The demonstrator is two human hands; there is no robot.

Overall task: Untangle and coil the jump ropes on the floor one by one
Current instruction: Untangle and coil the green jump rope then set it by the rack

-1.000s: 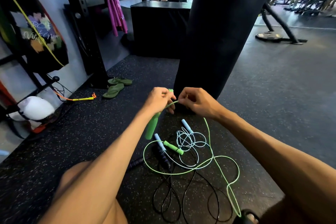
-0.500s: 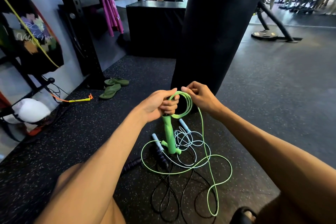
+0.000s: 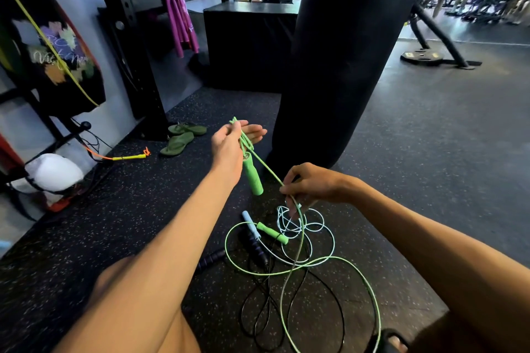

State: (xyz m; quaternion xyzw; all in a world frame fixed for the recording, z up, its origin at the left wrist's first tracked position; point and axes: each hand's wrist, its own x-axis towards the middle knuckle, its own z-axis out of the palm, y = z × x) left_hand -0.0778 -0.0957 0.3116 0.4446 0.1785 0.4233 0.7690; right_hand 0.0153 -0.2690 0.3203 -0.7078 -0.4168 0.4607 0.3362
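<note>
While the coil is only a few turns in, head view, centre frame: the left grip (image 3: 229,149) is raised and pinches small loops of the green jump rope (image 3: 266,167) between thumb and fingers. One green handle (image 3: 253,176) hangs just under the palm. The right grip (image 3: 312,185) sits lower and to the right, pinching the same cord, which runs taut between the two. Below it the cord drops to the floor (image 3: 430,152).

Lower centre: most of the green rope lies in wide loose loops on the floor. Its second green handle (image 3: 272,233) lies on the pile, across the light blue jump rope (image 3: 251,223) and beside the black jump rope (image 3: 256,248). Green cord crosses both; can't tell which strand goes over and which under.

Upper centre: punching bag (image 3: 344,51). Left of the hands: green flip-flops (image 3: 183,137).

Step, as I judge it: feeding another turn onto the left-hand coil. To do it well:
- let the cord slide through the right pinch, lift a short length and lay loops of even size;
- pull gently, since a hard tug would likely drag the blue and black ropes up too;
- if it snags, probably free the floor handle from the pile first.

Task looks early; blue and black ropes untouched.
</note>
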